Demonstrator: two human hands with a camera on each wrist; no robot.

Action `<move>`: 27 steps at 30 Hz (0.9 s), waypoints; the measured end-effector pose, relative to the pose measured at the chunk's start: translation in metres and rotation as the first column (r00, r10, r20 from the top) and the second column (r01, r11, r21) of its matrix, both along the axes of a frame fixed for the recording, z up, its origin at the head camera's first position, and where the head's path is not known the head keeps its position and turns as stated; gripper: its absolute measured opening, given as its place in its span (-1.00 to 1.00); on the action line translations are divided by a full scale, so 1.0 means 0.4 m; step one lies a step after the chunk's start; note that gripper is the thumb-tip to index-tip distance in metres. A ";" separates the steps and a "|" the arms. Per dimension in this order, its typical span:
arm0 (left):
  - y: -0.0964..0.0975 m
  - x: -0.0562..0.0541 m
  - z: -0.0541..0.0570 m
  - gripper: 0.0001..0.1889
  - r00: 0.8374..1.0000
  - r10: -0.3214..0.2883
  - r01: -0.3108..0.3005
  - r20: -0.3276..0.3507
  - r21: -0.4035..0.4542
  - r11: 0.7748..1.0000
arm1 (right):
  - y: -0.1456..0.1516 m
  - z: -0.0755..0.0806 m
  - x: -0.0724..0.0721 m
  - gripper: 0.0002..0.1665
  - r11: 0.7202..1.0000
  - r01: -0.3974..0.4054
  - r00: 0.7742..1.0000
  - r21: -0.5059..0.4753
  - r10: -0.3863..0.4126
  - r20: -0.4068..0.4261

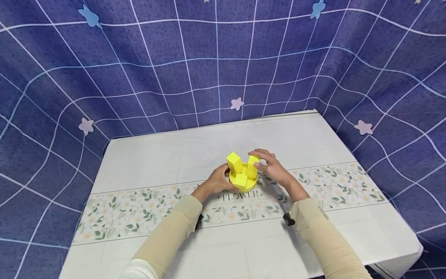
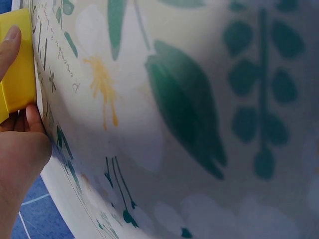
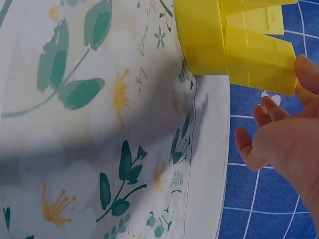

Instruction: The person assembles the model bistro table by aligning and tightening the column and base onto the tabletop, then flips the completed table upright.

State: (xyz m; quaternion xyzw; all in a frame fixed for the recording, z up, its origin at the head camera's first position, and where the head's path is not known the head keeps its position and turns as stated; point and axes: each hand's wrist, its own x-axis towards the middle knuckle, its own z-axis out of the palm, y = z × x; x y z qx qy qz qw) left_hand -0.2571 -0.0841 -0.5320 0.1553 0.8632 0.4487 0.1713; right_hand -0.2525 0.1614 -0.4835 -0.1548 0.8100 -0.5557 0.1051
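A yellow round tray stands near the middle of the table, with yellow blocks standing up in it. My left hand grips the tray's left side. In the left wrist view the thumb lies on the yellow wall, with other fingers below. My right hand pinches the upper end of the right-hand block, whose lower end sits in the tray. A tall block rises at the back left, leaning slightly. Nearest me is another block. My hands partly hide the tray's sides.
A white tablecloth with a floral band covers the table. Behind and at both sides hangs a blue curtain with a line grid and stars. A dark wrist device shows at the right sleeve.
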 end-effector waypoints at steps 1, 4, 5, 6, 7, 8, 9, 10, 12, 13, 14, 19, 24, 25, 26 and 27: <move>0.001 0.000 0.001 -0.03 1.000 0.000 0.000 0.001 0.000 1.000 | 0.000 0.001 0.001 -0.50 1.000 0.004 1.000 -0.005 -0.004 0.000; 0.002 0.000 0.004 -0.03 1.000 0.000 0.000 0.003 0.002 1.000 | 0.001 0.002 0.004 -0.51 1.000 0.016 1.000 -0.001 -0.016 -0.004; 0.003 0.000 0.004 -0.03 1.000 0.001 -0.001 0.003 0.003 1.000 | 0.000 0.003 0.005 -0.52 1.000 0.020 1.000 0.002 -0.020 -0.005; 0.004 0.000 0.005 -0.04 1.000 0.003 -0.003 0.004 0.001 1.000 | 0.000 0.004 0.005 -0.52 1.000 0.025 1.000 0.004 -0.025 -0.005; 0.004 0.000 0.006 -0.03 1.000 0.003 -0.003 0.002 0.001 1.000 | 0.000 0.003 0.006 -0.53 1.000 0.030 1.000 0.006 -0.030 -0.007; 0.005 0.000 0.006 -0.03 1.000 0.004 -0.004 0.000 0.001 1.000 | 0.000 0.003 0.006 -0.53 0.999 0.037 0.999 0.008 -0.037 -0.007; 0.005 0.000 0.007 -0.03 1.000 0.005 -0.005 -0.001 0.001 1.000 | -0.001 0.002 0.006 -0.54 0.999 0.045 0.999 0.010 -0.045 -0.007; 0.006 0.000 0.007 -0.03 1.000 0.006 -0.006 -0.002 0.001 1.000 | -0.002 0.001 0.006 -0.55 0.998 0.056 0.998 0.013 -0.056 -0.011; 0.006 0.001 0.008 -0.03 1.000 0.008 -0.008 -0.004 0.000 1.000 | -0.003 -0.002 0.006 -0.56 0.997 0.077 0.997 0.017 -0.076 -0.015; 0.007 0.001 0.008 -0.03 1.000 0.009 -0.009 -0.004 -0.001 1.000 | -0.004 -0.004 0.007 -0.56 0.996 0.088 0.996 0.024 -0.088 -0.018; 0.007 0.002 0.009 -0.03 1.000 0.010 -0.010 -0.003 -0.004 1.000 | -0.005 -0.006 0.007 -0.56 0.995 0.100 0.995 0.030 -0.099 -0.018; 0.006 0.003 0.008 -0.03 1.000 0.013 -0.013 -0.005 -0.014 1.000 | -0.011 -0.013 0.013 -0.57 0.986 0.157 0.988 0.057 -0.156 -0.018; 0.005 0.004 0.009 -0.03 1.000 0.009 -0.009 -0.006 -0.012 1.000 | -0.017 -0.018 0.017 -0.59 0.975 0.211 0.977 0.063 -0.210 -0.021; 0.005 0.004 0.009 -0.04 1.000 0.008 -0.008 -0.006 -0.011 1.000 | -0.017 -0.020 0.017 -0.59 0.974 0.218 0.976 0.065 -0.217 -0.026; 0.005 0.004 0.009 -0.04 1.000 0.007 -0.007 -0.006 -0.010 1.000 | -0.018 -0.020 0.018 -0.58 0.972 0.227 0.974 0.063 -0.225 -0.027; 0.005 0.004 0.009 -0.04 1.000 0.006 -0.006 -0.005 -0.010 1.000 | -0.018 -0.020 0.019 -0.58 0.970 0.234 0.972 0.061 -0.232 -0.032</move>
